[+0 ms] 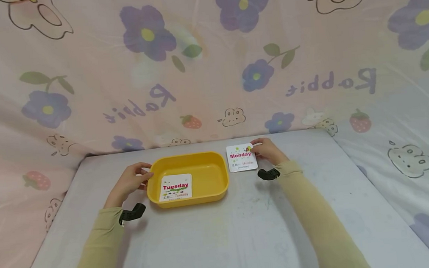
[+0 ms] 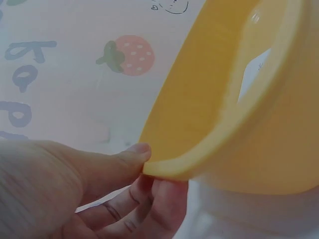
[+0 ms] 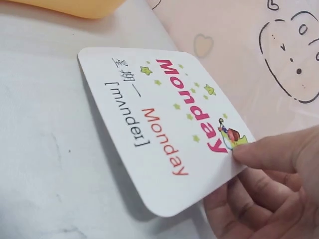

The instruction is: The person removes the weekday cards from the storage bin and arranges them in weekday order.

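Note:
A yellow tray (image 1: 190,202) with rounded corners stands on the white table. The left hand (image 1: 131,181) pinches its left rim, thumb on top and fingers under the lip, as the left wrist view shows. Inside the tray, toward its left end, lies a white card printed "Tuesday" (image 1: 176,187). To the right of the tray, the right hand (image 1: 268,150) pinches a white card printed "Monday" (image 3: 149,129) at its edge, thumb over the printed face and fingers beneath. That card is tilted, with its shadow on the table below.
The white tabletop (image 1: 209,245) spreads in front of the tray. A pink curtain (image 1: 208,66) with flowers, rabbits and strawberries hangs behind the table and along both sides. Black camera mounts are worn at both wrists.

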The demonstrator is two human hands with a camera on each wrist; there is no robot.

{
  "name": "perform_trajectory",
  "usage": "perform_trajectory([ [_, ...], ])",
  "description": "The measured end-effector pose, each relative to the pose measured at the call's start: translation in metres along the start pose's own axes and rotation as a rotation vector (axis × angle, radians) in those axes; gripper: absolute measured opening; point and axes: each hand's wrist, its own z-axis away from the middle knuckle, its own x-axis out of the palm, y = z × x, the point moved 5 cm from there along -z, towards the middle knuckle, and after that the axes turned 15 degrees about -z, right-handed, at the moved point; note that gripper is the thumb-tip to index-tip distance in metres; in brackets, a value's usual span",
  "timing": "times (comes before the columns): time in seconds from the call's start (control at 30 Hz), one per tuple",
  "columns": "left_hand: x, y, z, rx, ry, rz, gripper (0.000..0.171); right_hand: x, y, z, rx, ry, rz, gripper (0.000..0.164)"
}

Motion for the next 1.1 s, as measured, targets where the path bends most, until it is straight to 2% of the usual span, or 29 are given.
perform_trajectory([
  [0.27, 0.0, 0.002, 0.001, 0.007, 0.006, 0.007, 0.043, 0.008, 0.0, 0.003, -0.043, 0.047, 0.013, 0.041],
  [0.6, 0.0, 0.0, -0.001, -0.009, -0.011, 0.009, 0.042, 0.012, 0.006, -0.001, -0.073, 0.167, -0.024, 0.038],
  [0.87, 0.0, -0.003, -0.004, -0.011, -0.038, 0.029, 0.038, 0.016, 0.005, -0.002, -0.094, 0.279, 0.061, 0.032],
  [1.1, -0.001, -0.004, -0.005, -0.005, -0.042, 0.039, 0.037, 0.019, 0.006, -0.004, -0.083, 0.339, 0.079, 0.028],
])
